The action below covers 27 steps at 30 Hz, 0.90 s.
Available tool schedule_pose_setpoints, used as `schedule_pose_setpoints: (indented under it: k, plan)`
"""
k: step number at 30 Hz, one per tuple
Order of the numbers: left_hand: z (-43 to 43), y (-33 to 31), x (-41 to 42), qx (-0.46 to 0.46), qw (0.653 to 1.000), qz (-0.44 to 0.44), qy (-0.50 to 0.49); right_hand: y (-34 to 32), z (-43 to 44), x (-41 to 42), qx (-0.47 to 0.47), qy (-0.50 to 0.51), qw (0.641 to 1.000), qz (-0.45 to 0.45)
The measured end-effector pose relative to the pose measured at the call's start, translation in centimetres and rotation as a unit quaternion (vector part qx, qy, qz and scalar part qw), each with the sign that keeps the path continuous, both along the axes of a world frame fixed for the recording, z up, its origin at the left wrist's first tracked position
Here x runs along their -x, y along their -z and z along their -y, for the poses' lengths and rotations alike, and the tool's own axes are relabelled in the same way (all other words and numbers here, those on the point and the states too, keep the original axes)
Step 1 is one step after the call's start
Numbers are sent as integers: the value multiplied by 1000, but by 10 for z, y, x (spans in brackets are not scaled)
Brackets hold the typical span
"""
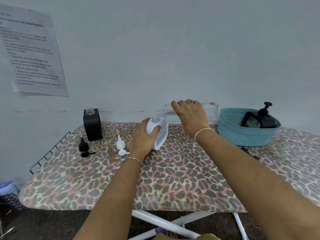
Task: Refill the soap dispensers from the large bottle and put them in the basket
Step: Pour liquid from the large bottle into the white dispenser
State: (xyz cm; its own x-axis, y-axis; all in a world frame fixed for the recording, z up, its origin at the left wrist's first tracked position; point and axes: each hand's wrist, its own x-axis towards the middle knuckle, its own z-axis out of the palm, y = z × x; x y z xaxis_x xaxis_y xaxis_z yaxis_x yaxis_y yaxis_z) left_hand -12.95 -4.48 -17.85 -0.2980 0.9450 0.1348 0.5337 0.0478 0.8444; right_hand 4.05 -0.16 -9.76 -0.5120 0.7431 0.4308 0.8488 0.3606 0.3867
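My left hand [144, 138] grips a white soap dispenser [160, 135] that stands open on the leopard-print board. My right hand [189, 115] holds the large clear bottle [212, 112] tipped on its side, its neck just above the white dispenser's opening. The white pump [120, 144] lies to the left of my left hand. A black dispenser [92, 124] stands open at the back left, with its black pump [84, 148] lying in front of it. The blue basket [247, 135] at the right holds another black dispenser [259, 118] with its pump on.
The leopard-print ironing board [173, 179] has a wire rack [50, 149] at its left end. A wall runs close behind, with a printed sheet [29, 51] taped to it. A small dark object [245, 149] lies by the basket. A bottle [9, 194] stands on the floor at the lower left.
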Motion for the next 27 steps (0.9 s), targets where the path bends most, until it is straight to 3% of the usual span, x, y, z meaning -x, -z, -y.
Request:
schedule_pose_setpoints:
  k: [9, 16, 21, 27]
  plan:
    - [-1, 0, 1, 11, 1000, 5, 4, 8, -2, -4, 15, -3, 998, -64]
    - [-1, -1, 2, 8, 1000, 12, 13, 21, -10, -6, 39, 16, 978, -205]
    - [-1, -1, 3, 6, 1000, 16, 18, 36, -10, -5, 67, 29, 926, -370]
    - [-2, 1, 3, -2, 1000, 18, 19, 54, -12, -6, 100, 64, 809, -575]
